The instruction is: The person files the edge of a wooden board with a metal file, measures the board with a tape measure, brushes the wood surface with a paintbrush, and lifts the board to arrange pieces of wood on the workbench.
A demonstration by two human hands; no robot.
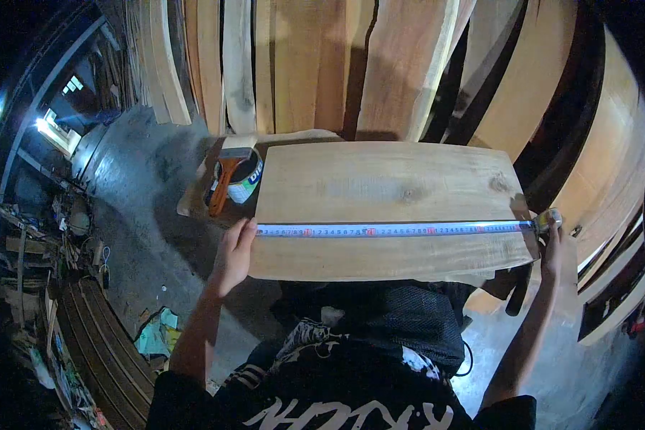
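Observation:
A pale wooden board (380, 172) with a few knots lies across in front of me. The blade of a tape measure (401, 228) is stretched along it from the left edge to the right. My left hand (235, 252) is closed at the board's left edge, its fingertips pinching the blade's end. At the right edge, my right hand (552, 244) is wrapped round the tape measure's case (548, 219). Beyond the board's upper left corner, a brush (224, 183) with a reddish-brown handle rests on a can (246, 185) with a white and blue label.
Tall planks (315, 64) lean upright behind the board, and more curve along the right side. Long dark boards (104, 344) lie at the lower left, beside green scraps (154, 333) on the floor. A dark handle (517, 294) sticks out below the board's right end.

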